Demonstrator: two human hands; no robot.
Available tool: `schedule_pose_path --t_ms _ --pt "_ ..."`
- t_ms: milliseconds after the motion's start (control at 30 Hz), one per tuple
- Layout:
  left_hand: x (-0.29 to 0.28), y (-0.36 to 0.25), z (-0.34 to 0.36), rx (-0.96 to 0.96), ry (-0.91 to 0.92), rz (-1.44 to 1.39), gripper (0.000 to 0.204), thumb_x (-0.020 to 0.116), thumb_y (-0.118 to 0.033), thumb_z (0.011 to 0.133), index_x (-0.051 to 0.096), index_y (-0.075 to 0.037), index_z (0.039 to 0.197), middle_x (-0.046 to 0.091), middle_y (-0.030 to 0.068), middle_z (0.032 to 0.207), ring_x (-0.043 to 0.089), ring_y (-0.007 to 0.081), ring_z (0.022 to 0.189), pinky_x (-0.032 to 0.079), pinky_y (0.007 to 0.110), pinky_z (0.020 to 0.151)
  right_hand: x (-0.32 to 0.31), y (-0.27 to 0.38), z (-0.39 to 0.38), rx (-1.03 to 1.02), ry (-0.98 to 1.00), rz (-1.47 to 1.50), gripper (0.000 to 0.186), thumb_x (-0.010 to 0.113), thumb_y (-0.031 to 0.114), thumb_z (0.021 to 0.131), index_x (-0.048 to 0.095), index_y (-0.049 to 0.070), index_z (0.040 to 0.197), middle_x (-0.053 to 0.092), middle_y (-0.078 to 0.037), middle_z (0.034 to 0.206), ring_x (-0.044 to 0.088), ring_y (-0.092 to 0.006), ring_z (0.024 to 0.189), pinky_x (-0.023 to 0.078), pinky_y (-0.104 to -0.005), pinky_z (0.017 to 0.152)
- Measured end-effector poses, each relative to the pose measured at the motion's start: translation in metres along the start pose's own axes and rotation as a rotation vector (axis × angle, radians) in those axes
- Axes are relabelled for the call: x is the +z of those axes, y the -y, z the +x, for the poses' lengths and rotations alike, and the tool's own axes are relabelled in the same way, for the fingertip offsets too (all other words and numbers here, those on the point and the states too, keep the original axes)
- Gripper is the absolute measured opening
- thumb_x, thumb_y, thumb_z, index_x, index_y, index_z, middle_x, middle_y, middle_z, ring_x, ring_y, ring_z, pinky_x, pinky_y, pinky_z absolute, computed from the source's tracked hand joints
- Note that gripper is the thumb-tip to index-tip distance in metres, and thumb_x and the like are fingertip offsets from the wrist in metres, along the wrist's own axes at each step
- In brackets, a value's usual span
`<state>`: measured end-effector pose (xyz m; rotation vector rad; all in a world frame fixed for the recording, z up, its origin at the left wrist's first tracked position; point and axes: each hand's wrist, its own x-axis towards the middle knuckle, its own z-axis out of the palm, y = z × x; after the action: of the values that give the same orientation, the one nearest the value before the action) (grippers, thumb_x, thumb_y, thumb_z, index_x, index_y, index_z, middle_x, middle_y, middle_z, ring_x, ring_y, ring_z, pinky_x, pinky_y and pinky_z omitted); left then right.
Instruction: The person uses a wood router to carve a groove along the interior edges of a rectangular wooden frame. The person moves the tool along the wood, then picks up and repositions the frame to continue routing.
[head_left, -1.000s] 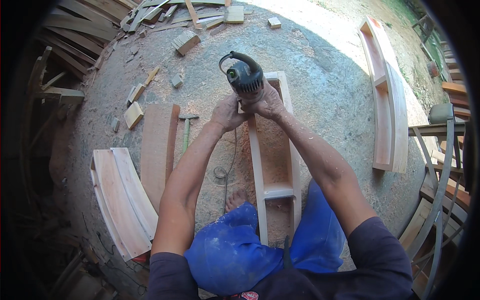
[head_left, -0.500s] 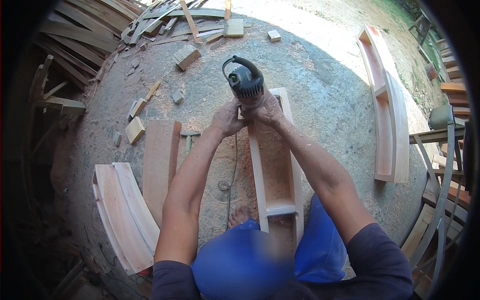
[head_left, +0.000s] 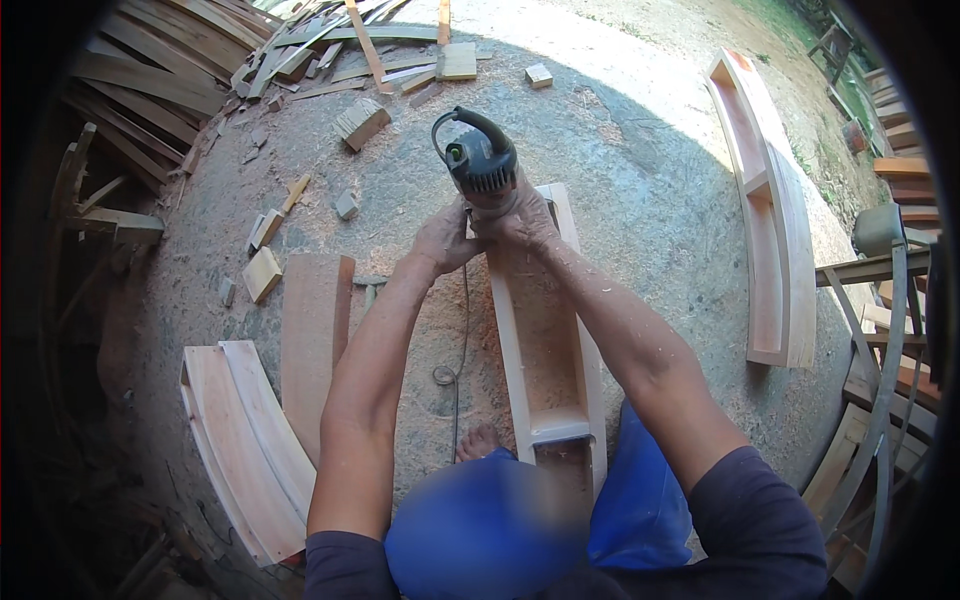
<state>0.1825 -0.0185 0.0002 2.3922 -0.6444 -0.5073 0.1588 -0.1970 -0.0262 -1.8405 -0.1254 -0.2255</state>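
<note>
"What's changed?"
"The handheld router (head_left: 484,168) sits nearer the wooden frame's (head_left: 508,350) far end than a second ago."
"And the fingers?"
"Left hand (head_left: 443,238) and right hand (head_left: 521,218) grip its lower body from both sides."
"Its long axis?"
"Roughly upright, motor end up."

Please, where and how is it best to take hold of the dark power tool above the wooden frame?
Probably low on the power tool, below its ribbed vents, with the left hand coming from the left and the right hand from the right. The body stands roughly upright over the wooden frame, and a black loop arches from its top, so gripping there looks awkward.
</note>
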Motion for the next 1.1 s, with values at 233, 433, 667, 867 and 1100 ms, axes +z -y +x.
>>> schedule_pose_path --t_ms 233,433,667,867,1100 --pt "0.105 -0.057 -0.074 -0.456 -0.141 -0.432 0.101 0.078 -0.028 0.084 0.022 0.005 0.16 0.045 0.0337 0.156 0.051 0.0409 0.142 0.043 0.043 0.116 -0.003 -0.002 -0.007 0.11 -0.112 -0.102 0.084 0.089 0.029 0.062 0.049 0.011 0.134 0.065 -0.013 0.12 0.066 -0.031 0.115 0.052 -0.0391 0.1" --pt "0.103 -0.047 -0.073 -0.515 -0.055 -0.282 0.108 0.066 -0.03 0.085 0.001 -0.004 0.167 0.057 0.0348 0.143 0.059 0.0476 0.131 0.046 0.05 0.113 0.008 -0.002 -0.011 0.059 -0.165 0.031 0.073 0.088 0.023 0.066 0.052 0.012 0.129 0.067 -0.01 0.117 0.067 -0.0286 0.114 0.053 -0.0371 0.097" --pt "0.093 -0.051 -0.08 -0.523 -0.039 -0.322 0.107 0.065 -0.032 0.083 0.004 -0.006 0.168 0.061 0.0336 0.138 0.061 0.0474 0.128 0.048 0.05 0.111 0.004 0.029 -0.022 0.204 -0.171 0.391 0.058 0.081 0.006 0.077 0.054 0.013 0.127 0.065 0.002 0.114 0.062 -0.0116 0.107 0.052 -0.0288 0.09" --pt "0.091 -0.056 -0.079 -0.53 -0.035 -0.339 0.11 0.067 -0.03 0.081 0.004 -0.007 0.168 0.062 0.0351 0.136 0.062 0.0485 0.125 0.048 0.05 0.111 -0.014 0.001 -0.016 0.03 -0.168 0.049 0.058 0.082 0.012 0.077 0.053 0.01 0.128 0.07 -0.004 0.115 0.069 -0.0179 0.106 0.054 -0.0332 0.092" --pt "0.093 -0.047 -0.084 -0.49 -0.115 -0.357 0.108 0.069 -0.029 0.079 0.01 -0.01 0.167 0.062 0.0335 0.137 0.062 0.0478 0.126 0.047 0.049 0.112 -0.027 0.006 -0.02 0.058 -0.148 0.031 0.064 0.082 0.014 0.078 0.051 0.01 0.134 0.072 -0.004 0.114 0.07 -0.0188 0.105 0.054 -0.0334 0.093"
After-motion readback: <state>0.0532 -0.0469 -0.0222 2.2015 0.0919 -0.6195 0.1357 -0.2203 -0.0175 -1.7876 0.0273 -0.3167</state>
